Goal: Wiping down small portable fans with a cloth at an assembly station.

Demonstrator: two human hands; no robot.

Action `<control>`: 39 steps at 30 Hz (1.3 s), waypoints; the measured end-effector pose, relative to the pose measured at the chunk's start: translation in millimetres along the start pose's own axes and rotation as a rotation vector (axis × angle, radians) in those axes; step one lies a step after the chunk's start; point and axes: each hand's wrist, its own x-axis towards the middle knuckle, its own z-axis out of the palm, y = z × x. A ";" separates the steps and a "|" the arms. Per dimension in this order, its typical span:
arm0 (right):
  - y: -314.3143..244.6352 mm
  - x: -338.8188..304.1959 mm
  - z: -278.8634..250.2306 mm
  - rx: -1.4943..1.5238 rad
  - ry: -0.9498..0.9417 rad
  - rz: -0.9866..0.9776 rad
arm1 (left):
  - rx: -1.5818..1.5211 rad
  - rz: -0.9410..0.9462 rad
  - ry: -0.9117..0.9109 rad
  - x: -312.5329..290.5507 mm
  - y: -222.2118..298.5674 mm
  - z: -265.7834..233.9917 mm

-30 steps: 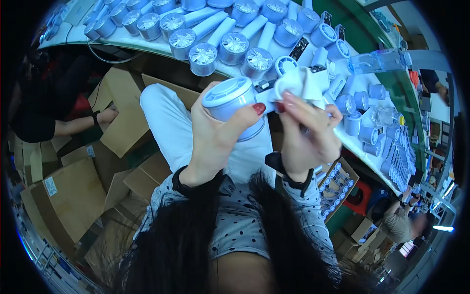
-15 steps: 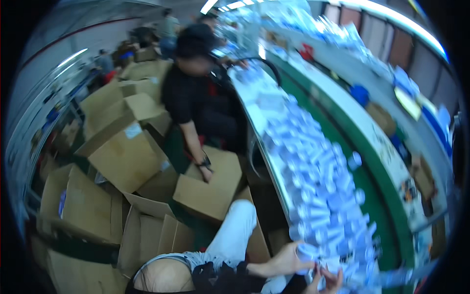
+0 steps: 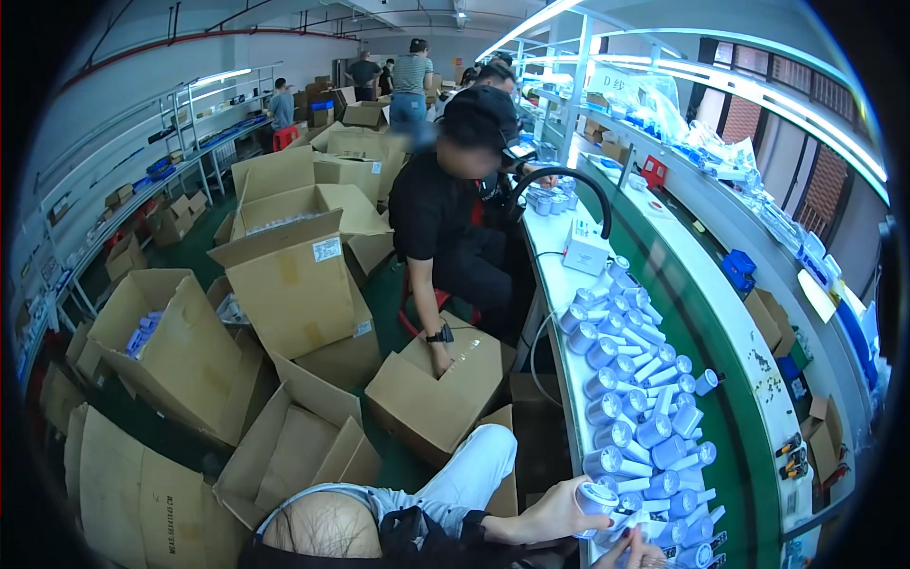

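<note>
My left hand [image 3: 555, 515], low at the right, is closed round a pale round-headed device [image 3: 597, 497] with its round end up. Beside it, my right hand [image 3: 631, 552] has its fingers pinched at a small white piece by the device. Whether that piece belongs to the device I cannot tell. Both hands are over the near end of a long white bench [image 3: 557, 273]. Right beyond them lie many similar pale devices [image 3: 654, 430], with round clear-looking ends and short handles, packed close together along the bench.
A co-worker in black [image 3: 445, 204] sits ahead, one hand in a cardboard box [image 3: 431, 389]. Several open cardboard boxes [image 3: 284, 294] crowd the floor at left. A green conveyor belt [image 3: 706, 346] runs right of the devices. A white box [image 3: 588, 248] stands farther up the bench.
My view has shifted and sharpened, so the scene sits lower and the far room shows. Both my hands remain together at the device. The co-worker's hand is still at the box.
</note>
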 end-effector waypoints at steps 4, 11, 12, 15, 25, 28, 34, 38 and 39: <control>0.7 -15.5 -4.1 0.053 -0.061 -0.174 | 0.015 0.030 0.033 -10.2 2.6 3.5; -1.1 -18.6 -23.1 0.134 -0.131 -0.030 | 0.005 0.027 0.011 -24.9 6.1 9.4; 6.8 -24.0 -26.0 0.093 -0.165 -0.010 | -0.007 0.034 -0.011 -25.8 4.3 7.7; -2.8 -7.0 -11.6 0.002 -0.039 0.093 | -0.153 0.093 0.031 -19.8 14.6 5.4; 83.2 -1.5 -37.4 0.717 0.213 0.987 | -0.421 -0.274 -0.109 -7.2 19.9 15.8; 90.1 -9.7 -64.3 1.318 0.446 1.435 | -0.443 -0.358 -0.137 -9.8 18.1 15.3; 34.7 -19.8 -40.9 0.612 0.244 0.704 | -0.446 -0.319 -0.106 -12.3 26.0 18.7; 0.6 0.4 -27.7 -0.104 -0.107 0.117 | -0.355 -0.261 -0.055 -9.2 23.5 18.4; 12.0 -2.4 -18.6 -0.018 -0.004 0.191 | -0.333 -0.229 -0.068 -7.5 18.7 16.9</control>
